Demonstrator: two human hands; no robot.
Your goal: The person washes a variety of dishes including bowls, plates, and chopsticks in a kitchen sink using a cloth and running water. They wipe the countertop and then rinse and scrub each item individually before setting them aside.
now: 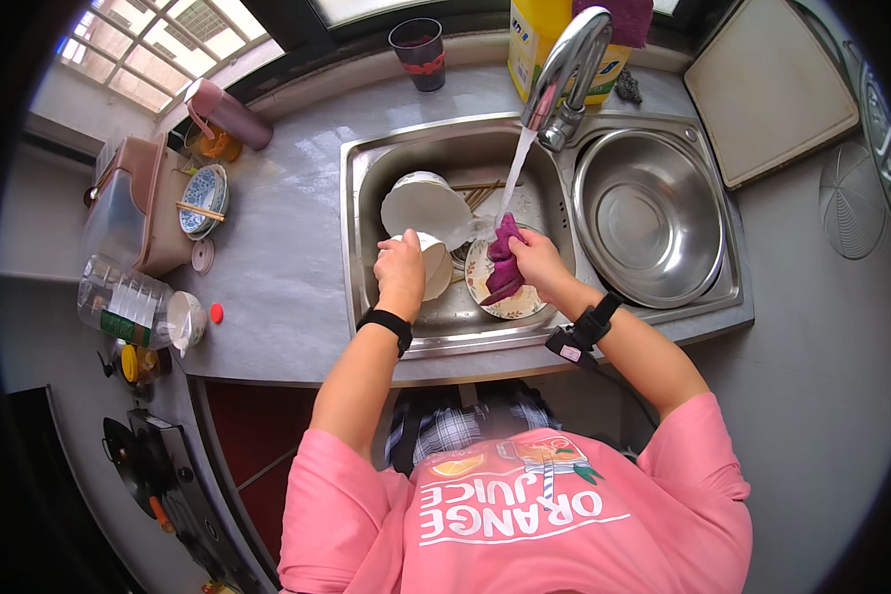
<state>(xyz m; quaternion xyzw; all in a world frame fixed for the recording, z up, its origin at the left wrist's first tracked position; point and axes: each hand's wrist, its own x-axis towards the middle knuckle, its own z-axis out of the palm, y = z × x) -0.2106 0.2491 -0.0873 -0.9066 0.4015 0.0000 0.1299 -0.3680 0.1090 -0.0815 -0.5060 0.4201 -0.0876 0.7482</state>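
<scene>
Water runs from a chrome faucet point(564, 63) into the left basin of a steel sink point(375, 160). My right hand point(540, 261) grips a purple cloth point(506, 263) in the stream, above a floral plate point(482, 278). At the basin's left side, my left hand point(401, 269) holds a white bowl point(436, 269) tilted by its rim. Behind that bowl lies a larger white bowl point(423, 211), tipped on its side. Wooden chopsticks point(482, 197) rest on the basin floor, partly hidden by the dishes.
A large steel bowl point(650, 219) fills the right basin. On the left counter are blue-patterned bowls point(202, 197), a plastic bottle point(126, 304) and a pink flask point(230, 115). Behind stand a dark cup point(419, 56) and a yellow jug point(527, 52); a cutting board point(776, 89) leans at right.
</scene>
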